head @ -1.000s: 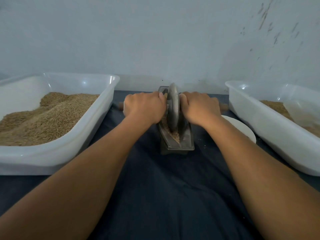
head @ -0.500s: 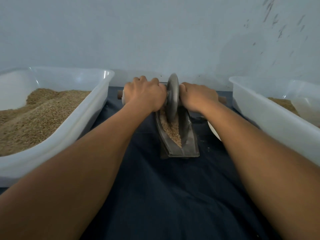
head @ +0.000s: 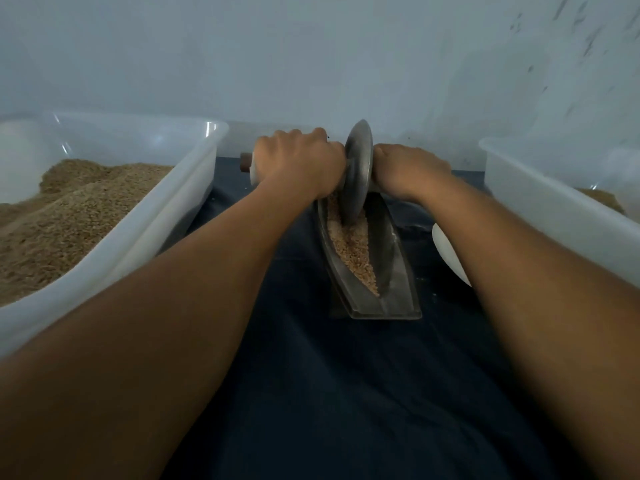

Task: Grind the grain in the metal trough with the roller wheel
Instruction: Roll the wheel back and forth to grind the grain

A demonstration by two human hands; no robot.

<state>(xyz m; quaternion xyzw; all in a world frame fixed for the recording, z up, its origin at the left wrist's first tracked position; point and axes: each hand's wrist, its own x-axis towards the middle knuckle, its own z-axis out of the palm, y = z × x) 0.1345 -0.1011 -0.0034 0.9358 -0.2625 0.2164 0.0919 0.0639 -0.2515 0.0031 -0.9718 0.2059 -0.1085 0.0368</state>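
On the bench (head: 346, 393), which a dark blue cloth covers, the largest things are two white plastic tubs. The left tub (head: 145, 237) stands along the left side and holds a big heap of brown grain (head: 69, 216). The right tub (head: 554, 216) stands along the right side, and a little brown grain is visible inside it near the frame edge. Behind everything is a pale wall (head: 311, 57) with some dark marks at the upper right.

Between the two tubs lies the metal trough (head: 388, 271), long and narrow like a boat, with its pointed near end toward the person. Inside the trough lies crushed grain (head: 353, 251), mostly along the left inner side. The roller wheel (head: 358, 174) stands upright on its edge in the far part of the trough, and its lower rim is down in the grain.

The left hand (head: 298, 164) holds the handle on the left side of the wheel, with the fingers closed around it; the brown end of the handle (head: 246, 162) sticks out past the hand. The right hand (head: 408, 171) holds the handle on the right side of the wheel, its fingers also curled around it. Both hands are just beside the wheel.

Just beside the right forearm, a white round object (head: 448, 254) lies on the cloth, partly hidden, and I cannot tell what it is.
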